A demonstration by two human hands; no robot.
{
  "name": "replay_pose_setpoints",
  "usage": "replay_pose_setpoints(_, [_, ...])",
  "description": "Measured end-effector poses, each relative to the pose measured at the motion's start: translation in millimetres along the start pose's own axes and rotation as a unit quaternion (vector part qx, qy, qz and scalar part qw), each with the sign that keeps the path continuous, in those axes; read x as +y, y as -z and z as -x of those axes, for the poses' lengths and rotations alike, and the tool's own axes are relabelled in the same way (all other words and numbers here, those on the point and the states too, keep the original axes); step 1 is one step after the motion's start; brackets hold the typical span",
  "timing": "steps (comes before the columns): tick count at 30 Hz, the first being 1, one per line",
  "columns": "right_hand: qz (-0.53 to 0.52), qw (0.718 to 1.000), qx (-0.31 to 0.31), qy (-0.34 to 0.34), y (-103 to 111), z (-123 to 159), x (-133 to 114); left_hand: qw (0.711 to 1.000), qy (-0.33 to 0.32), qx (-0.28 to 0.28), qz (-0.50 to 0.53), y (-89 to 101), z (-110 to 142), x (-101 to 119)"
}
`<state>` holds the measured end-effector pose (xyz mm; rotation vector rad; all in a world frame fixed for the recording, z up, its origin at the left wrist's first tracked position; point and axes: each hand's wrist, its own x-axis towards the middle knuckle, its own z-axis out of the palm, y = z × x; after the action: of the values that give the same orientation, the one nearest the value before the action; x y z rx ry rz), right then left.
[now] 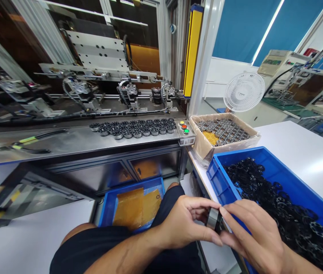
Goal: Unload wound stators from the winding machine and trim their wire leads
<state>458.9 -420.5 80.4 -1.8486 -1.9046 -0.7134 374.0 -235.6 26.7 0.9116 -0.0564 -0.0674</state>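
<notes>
My left hand (183, 222) is closed around a short metal ring, apparently a motor stator core (213, 218), above my lap. Fingers and thumb of my right hand (254, 228) pinch the ring's right side, where a black part shows; its far face is hidden by the fingers. Just right of my hands is a blue bin (295, 177) heaped with black plastic ring frames (281, 205). Behind that bin, a plastic-lined box (205, 149) holds grey metal ring cores (227, 129).
Rows of black-ended ring cores (138, 128) stand on the metal ledge (72, 146) beside a button box (184, 131). Pliers (31, 144) lie at left. The machine (98, 49) rises behind. A blue tray (111, 205) with amber sheets sits below; a fan (244, 92) stands at right.
</notes>
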Motion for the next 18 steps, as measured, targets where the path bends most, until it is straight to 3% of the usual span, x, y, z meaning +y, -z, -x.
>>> replay_pose_setpoints(7, [-0.007,1.000,-0.014,0.015,1,4,-1,0.999,0.031,-0.025,0.008,-5.4,0,2])
replay_pose_setpoints(10, [-0.013,1.000,-0.010,0.003,-2,1,-2,0.999,0.006,-0.051,-0.001,-8.7,1,0])
replay_pose_setpoints(13, [-0.015,1.000,-0.009,-0.025,-7,4,0,0.992,-0.047,-0.074,-0.085,-9.9,7,4])
replay_pose_setpoints(16, [0.011,0.998,-0.018,-0.058,-11,20,7,0.950,-0.137,-0.067,-0.273,-0.1,18,17])
replay_pose_setpoints(18, [0.030,0.996,-0.017,-0.077,-17,35,19,0.885,-0.185,0.006,-0.426,19.9,26,34])
